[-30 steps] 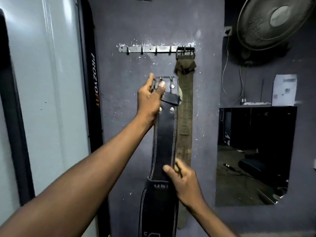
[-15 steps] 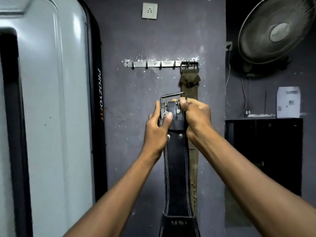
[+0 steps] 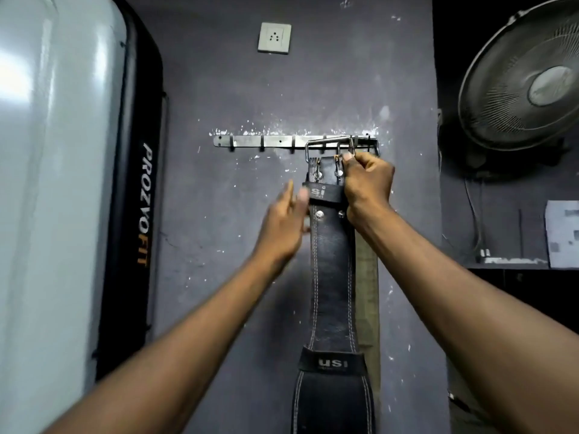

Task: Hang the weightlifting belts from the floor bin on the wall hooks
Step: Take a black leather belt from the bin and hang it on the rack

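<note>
A black leather weightlifting belt (image 3: pixel 333 277) with white stitching hangs down the grey wall. Its steel buckle (image 3: pixel 329 145) is up against the metal hook rail (image 3: pixel 250 141), near the rail's right end. My right hand (image 3: pixel 368 186) is closed around the belt's top just under the buckle. Fingers spread and blurred, my left hand (image 3: pixel 283 223) is just left of the belt, holding nothing. An olive canvas belt (image 3: pixel 367 292) hangs from the rail's right end, mostly hidden behind the black belt. The floor bin is out of view.
A large grey machine with a black edge (image 3: pixel 138 195) stands close on the left. A wall socket (image 3: pixel 274 37) sits above the rail. A black fan (image 3: pixel 526 79) is mounted at upper right, over a dark shelf (image 3: pixel 517 264) with cables and a white box (image 3: pixel 562 236).
The black belt has risen from chest height until its buckle reaches the hook rail. My right hand moved from the belt's middle to its top. My left hand let go and drew back.
</note>
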